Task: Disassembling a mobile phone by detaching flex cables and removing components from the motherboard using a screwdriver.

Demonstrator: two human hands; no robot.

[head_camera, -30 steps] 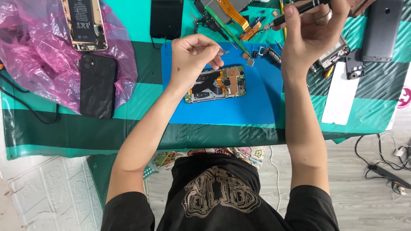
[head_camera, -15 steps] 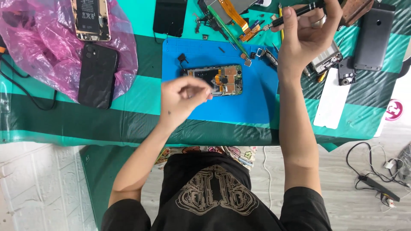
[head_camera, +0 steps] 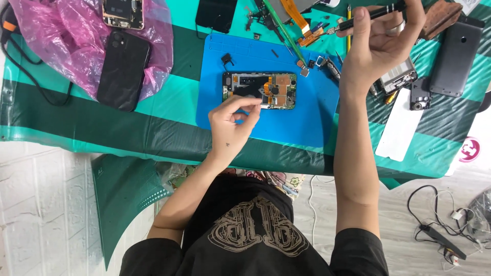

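An opened phone with its circuit board showing lies on a blue mat. My left hand hovers at the phone's near edge, thumb and forefinger pinched together; I cannot tell if a tiny part sits between them. My right hand is raised over the mat's far right corner and grips a black screwdriver, its tip pointing left. A small black part rests on the mat beside the phone.
A black phone and another opened phone lie on a pink bag at the left. A grey phone back, a white strip and loose parts sit at the right. Cables lie on the floor.
My left hand has drawn back from above the opened phone toward me and now sits at its near edge. My right hand stays raised with the screwdriver.
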